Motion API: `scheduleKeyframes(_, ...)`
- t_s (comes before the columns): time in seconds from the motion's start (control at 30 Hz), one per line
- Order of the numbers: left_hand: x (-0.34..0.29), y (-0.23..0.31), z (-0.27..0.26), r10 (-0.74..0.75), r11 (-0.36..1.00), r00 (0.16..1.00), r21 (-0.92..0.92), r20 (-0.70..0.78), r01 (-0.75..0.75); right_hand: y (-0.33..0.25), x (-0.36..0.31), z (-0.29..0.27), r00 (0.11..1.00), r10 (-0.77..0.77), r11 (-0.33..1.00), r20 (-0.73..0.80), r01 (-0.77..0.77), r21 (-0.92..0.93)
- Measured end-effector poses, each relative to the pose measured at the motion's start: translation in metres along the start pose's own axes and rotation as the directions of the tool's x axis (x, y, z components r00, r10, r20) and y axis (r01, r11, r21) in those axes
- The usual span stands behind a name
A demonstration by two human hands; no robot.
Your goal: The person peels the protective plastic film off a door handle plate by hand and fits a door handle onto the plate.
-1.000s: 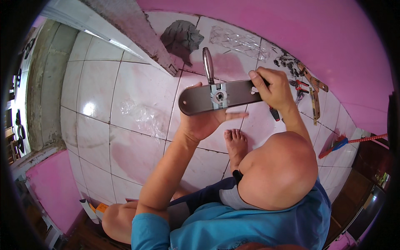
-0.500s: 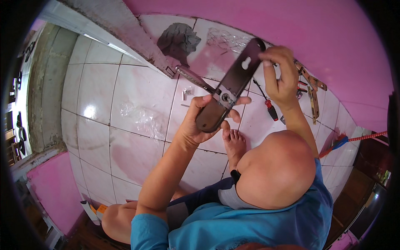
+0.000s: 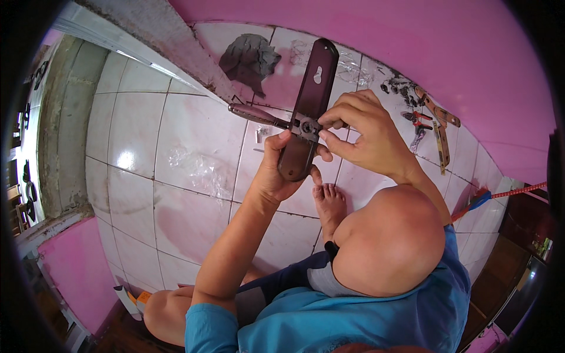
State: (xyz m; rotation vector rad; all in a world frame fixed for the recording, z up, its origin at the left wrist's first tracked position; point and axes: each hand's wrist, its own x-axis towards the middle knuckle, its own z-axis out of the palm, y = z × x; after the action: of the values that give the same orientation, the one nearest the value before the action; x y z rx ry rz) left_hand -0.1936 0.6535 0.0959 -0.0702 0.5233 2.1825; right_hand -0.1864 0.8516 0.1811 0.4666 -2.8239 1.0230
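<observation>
My left hand (image 3: 281,167) is closed round the lower end of a dark brown door handle plate (image 3: 315,94), held up over the floor. The plate's back shows a keyhole-shaped opening and a greyish round hub (image 3: 308,127). From the hub, a lever handle (image 3: 259,115) sticks out to the left. My right hand (image 3: 362,132) has thumb and fingers bent together at the right side of the hub. Whatever sits between those fingertips is too small or hidden to make out.
Crumpled grey paper (image 3: 250,59) lies by the door frame (image 3: 159,50). On the right are red-handled pliers (image 3: 416,120), a worn folding tool (image 3: 440,138) and dark scraps (image 3: 403,91). Clear plastic (image 3: 200,170) and small metal pieces (image 3: 260,135) lie on the tiles. A pink wall (image 3: 435,41) rises beyond.
My right hand has come down from the plate's upper end to the hub. The plate has turned more upright and shifted slightly left. My left hand keeps its hold.
</observation>
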Motion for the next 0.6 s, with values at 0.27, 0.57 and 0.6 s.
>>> scheduleKeyframes(0.27, 0.0020, -0.0057, 0.0040, 0.038, 0.997, 0.999, 0.064, -0.026, -0.037, 0.0015, 0.0023, 0.0065, 1.000, -0.006, 1.000, 0.000, 0.006, 0.004)
scheduleKeyframes(0.57, 0.0047, -0.0085, -0.0015, 0.078, 0.985, 0.997, 0.156, -0.026, -0.073, 0.0041, 0.0025, 0.0105, 1.000, 0.000, 1.000, 0.017, 0.000, -0.002)
scheduleKeyframes(0.6, 0.0039, -0.0088, -0.0014, 0.078, 0.985, 0.997, 0.157, -0.027, -0.073, 0.0042, 0.0028, 0.0112, 0.999, -0.034, 0.999, -0.005, 0.034, -0.014)
